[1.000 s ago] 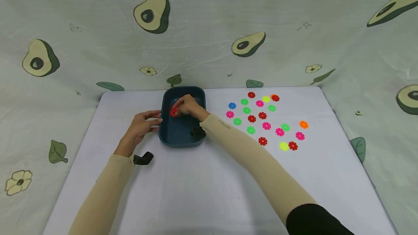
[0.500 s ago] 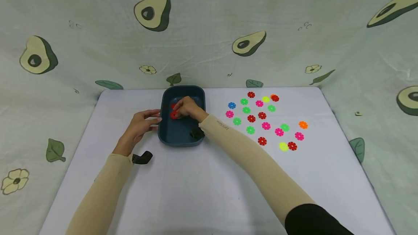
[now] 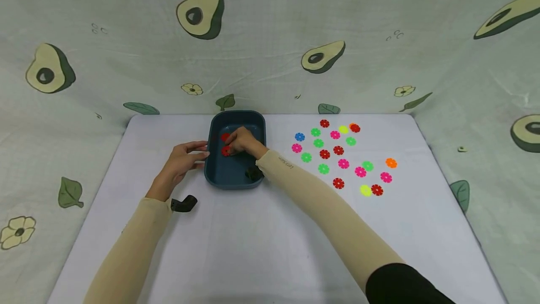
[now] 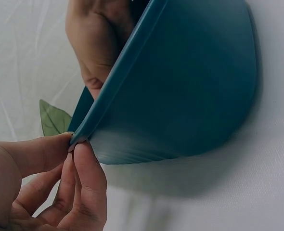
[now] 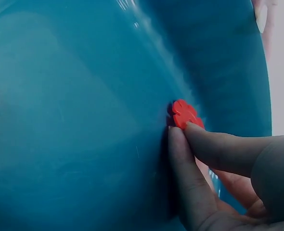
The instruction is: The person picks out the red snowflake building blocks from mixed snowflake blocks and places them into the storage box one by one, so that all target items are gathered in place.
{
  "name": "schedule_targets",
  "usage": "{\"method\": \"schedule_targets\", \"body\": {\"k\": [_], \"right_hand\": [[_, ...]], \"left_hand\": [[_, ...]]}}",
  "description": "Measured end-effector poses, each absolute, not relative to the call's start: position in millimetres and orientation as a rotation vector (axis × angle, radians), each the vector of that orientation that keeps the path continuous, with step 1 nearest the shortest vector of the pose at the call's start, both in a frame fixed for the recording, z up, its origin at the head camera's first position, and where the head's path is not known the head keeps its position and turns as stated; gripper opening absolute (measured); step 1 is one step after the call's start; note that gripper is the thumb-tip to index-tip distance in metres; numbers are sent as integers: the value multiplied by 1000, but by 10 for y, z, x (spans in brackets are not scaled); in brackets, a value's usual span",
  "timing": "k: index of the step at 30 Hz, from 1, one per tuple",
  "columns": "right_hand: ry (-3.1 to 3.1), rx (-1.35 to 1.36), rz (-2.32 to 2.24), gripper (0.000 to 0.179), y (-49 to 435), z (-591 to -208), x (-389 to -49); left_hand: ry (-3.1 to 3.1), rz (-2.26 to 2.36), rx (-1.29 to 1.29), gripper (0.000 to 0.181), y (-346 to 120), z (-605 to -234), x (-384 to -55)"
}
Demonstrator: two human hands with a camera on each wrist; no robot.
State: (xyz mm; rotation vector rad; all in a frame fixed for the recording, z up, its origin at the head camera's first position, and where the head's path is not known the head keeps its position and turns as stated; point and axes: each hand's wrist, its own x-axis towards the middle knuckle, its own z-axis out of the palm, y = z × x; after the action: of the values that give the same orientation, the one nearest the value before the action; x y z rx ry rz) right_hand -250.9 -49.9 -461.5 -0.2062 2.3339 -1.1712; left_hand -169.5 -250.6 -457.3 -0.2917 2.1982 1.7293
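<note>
A dark blue plastic tub (image 3: 229, 172) stands at the back of the white table. My left hand (image 3: 179, 165) is at its left side; in the left wrist view the thumb and index finger pinch the rim (image 4: 115, 77). Inside the tub, my right hand (image 3: 243, 140) pinches a red notched plastic disc (image 5: 184, 113) between thumb and finger, near the left wall. The head view shows a red disc (image 3: 226, 150) at the fingertips and another red disc (image 3: 225, 137) just beyond it, partly hidden by the hand.
Several loose notched discs in red, green, pink, yellow, orange and one blue disc (image 3: 300, 137) lie on the table (image 3: 270, 238) right of the tub. Some overlap. A printed cloth (image 3: 261, 27) hangs behind the table. A black wrist mount (image 3: 184, 204) sticks out from the left sleeve.
My right hand has shifted slightly toward me inside the tub. Two red discs now show where one was visible a second ago. My left hand has stayed at the rim.
</note>
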Motion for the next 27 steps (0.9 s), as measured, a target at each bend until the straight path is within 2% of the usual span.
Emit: {"method": "schedule_targets", "body": {"k": [27], "right_hand": [[2541,-109,-1225,26,-630,-4680,-2572]], "left_hand": [[2196,1758,-290,53,-2510,-4558,-1670]]}}
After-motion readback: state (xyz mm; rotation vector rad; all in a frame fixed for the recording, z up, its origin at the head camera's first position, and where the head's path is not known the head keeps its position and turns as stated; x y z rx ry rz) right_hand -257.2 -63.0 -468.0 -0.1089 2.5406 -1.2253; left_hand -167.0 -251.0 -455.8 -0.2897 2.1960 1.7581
